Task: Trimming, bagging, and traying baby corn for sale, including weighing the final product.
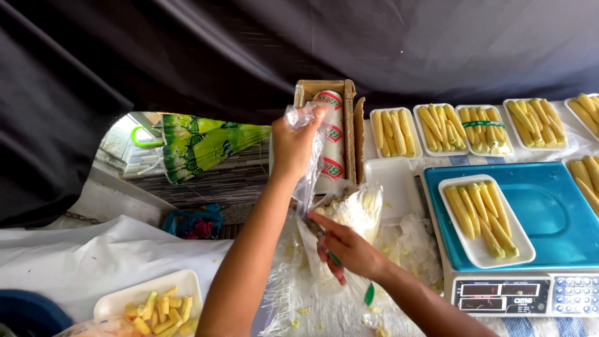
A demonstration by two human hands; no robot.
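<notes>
Pulling clear wrap (307,181) up in the middle of the frame, the left hand (293,146) pinches its top edge while the right hand (346,249) pinches it low. Next, stretching it tight probably needs both grips firm.

Pale yellow baby corn (479,218) lies on a white tray (523,251) (blue scale (555,215) beneath), with a seemingly clear bag (307,159).

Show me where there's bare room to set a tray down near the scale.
The teal scale platform is bare right of the white tray of baby corn. An empty white foam tray lies left of the scale. Crowded: the back row of filled trays, and the plastic-littered patch around both hands.
</notes>
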